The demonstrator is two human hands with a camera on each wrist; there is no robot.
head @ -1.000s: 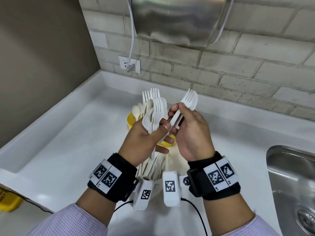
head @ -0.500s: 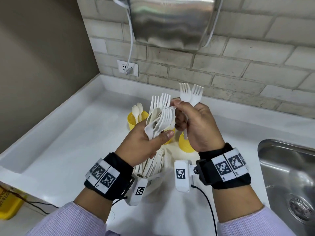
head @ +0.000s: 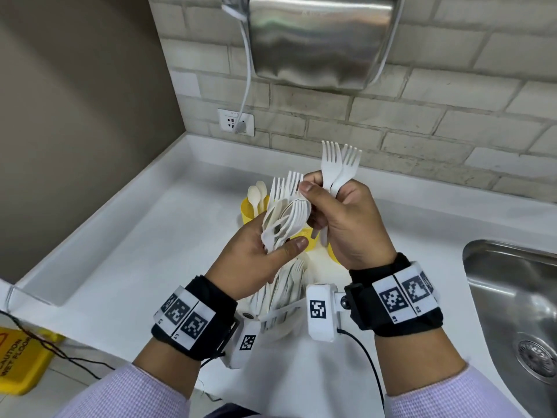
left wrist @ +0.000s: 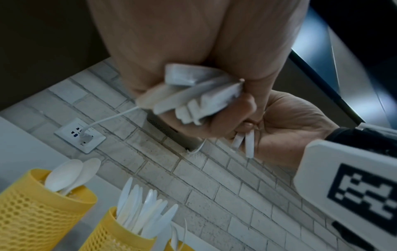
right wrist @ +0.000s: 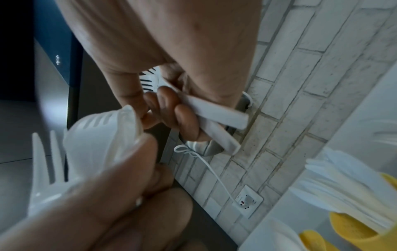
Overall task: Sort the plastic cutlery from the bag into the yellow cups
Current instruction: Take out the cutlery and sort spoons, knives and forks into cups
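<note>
My left hand (head: 265, 251) grips a fanned bundle of white plastic forks (head: 286, 212) above the counter, thumb pressed across the handles; the handle ends (left wrist: 193, 100) show in the left wrist view. My right hand (head: 340, 212) holds two white forks (head: 337, 167) upright, tines up, its thumb touching the top of the bundle; their handles (right wrist: 217, 115) show under its curled fingers. Behind the hands stand yellow mesh cups: one with spoons (left wrist: 32, 208), one with knives (left wrist: 120, 232). A bag of more cutlery (head: 286, 285) lies on the counter below the hands.
A white counter (head: 150, 251) runs into a corner with a brick wall. A steel sink (head: 512, 297) is at the right. A metal wall unit (head: 319, 40) hangs above, its cable plugged into a socket (head: 236, 122). A yellow wet-floor sign (head: 21, 363) stands lower left.
The right hand has drawn forks out of the left hand's bundle and lifted them up and to the right; it now holds two. The left hand keeps its bundle.
</note>
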